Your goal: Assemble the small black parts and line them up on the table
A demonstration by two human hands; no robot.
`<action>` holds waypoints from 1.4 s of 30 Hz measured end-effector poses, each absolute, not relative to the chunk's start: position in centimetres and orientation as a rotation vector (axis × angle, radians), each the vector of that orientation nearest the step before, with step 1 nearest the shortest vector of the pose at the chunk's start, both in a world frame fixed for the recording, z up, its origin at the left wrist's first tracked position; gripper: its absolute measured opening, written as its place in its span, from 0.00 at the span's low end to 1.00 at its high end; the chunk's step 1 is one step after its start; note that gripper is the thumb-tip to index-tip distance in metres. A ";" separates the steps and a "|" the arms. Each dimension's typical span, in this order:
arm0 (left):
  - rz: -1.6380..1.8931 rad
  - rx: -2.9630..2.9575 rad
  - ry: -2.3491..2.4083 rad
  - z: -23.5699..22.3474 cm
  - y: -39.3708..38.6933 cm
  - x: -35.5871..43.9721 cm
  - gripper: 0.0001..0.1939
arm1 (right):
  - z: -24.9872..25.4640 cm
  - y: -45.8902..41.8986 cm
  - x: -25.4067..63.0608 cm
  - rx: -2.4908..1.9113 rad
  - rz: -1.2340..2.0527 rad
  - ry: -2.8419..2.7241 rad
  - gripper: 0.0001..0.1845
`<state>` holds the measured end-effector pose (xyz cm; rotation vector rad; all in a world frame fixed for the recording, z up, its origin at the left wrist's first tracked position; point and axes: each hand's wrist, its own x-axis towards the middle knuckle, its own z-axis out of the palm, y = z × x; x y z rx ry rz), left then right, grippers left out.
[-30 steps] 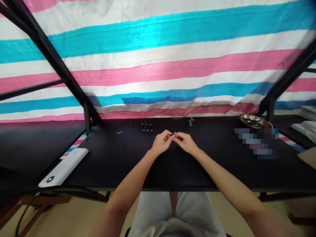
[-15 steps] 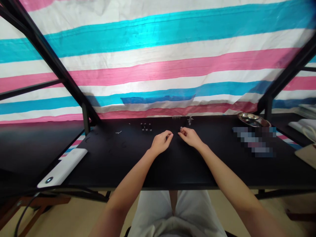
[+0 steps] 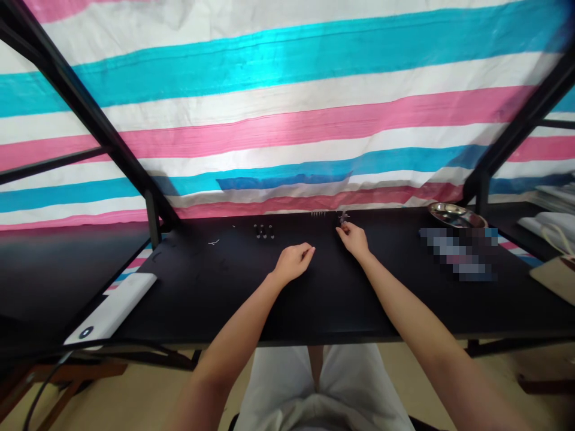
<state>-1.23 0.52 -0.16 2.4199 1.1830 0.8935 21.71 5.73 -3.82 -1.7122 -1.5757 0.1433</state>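
My left hand rests on the black table near its middle, fingers curled in a loose pinch; what is in them is too small to name. My right hand is stretched toward the table's far edge, fingertips pinched at a small silvery part. A short row of tiny metal pieces lies just left of that part. Three small dark upright pieces stand further left.
A metal bowl sits at the far right of the table beside a blurred patch. A white power bank with a cable lies at the left edge. Black frame posts rise on both sides before a striped tarp. A bit of white wire lies far left.
My hands were together in a pinch at the middle. They have parted: the right hand reached forward and right to the small silvery part, while the left hand stayed near its place.
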 end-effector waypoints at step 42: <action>0.849 2.439 1.707 1.0 1.2 -2.5 0.14 | -3.1 6.2 22.5 -2.147 0.135 -1.645 0.17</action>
